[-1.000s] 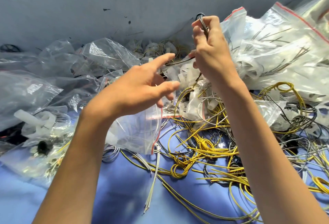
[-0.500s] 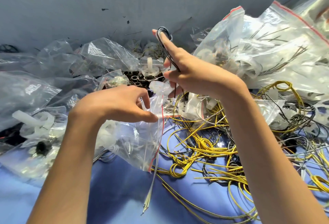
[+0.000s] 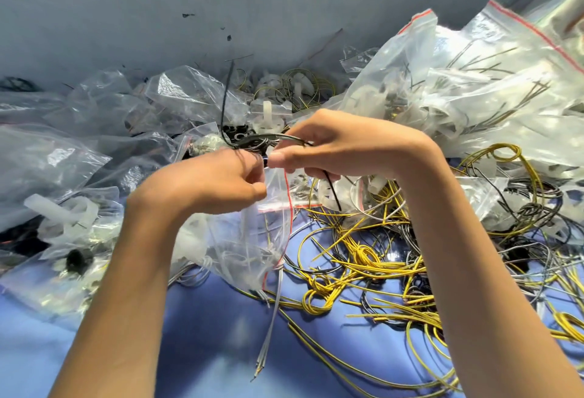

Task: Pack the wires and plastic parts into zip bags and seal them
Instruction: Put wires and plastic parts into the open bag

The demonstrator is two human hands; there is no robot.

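Where the desk (image 3: 221, 344) runs out to nine o'clock: clear bags (image 3: 47, 163) of white plastic parts, heaped, not in hand.

Left hand (image 3: 218, 182): forearm raised from seven o'clock, wrist bent, fingers curled and pinching the rim of the zip bag at its mouth.

Zip bag (image 3: 252, 239): small, clear, red-striped at the closure. It hangs from that pinch toward six o'clock, down toward the desk. Judged near weightless, limp and slick. The film will likely collapse shut unless one lip is held, so the rim beside the stripe is the place to take it.

Wire coil (image 3: 265, 142): black and grey strands looped together, held just above the bag's mouth. One black tail stands to twelve o'clock and another trails to five. Judged light and springy, apt to unwind if released; best gripped across the whole loop.

Right hand (image 3: 335, 151): forearm up from five o'clock, thumb and fingers closed on the coil's right end.

Yellow wires (image 3: 363, 258): loose tangle on the desk at four o'clock.

Large filled bags (image 3: 474, 106): piled at two o'clock.
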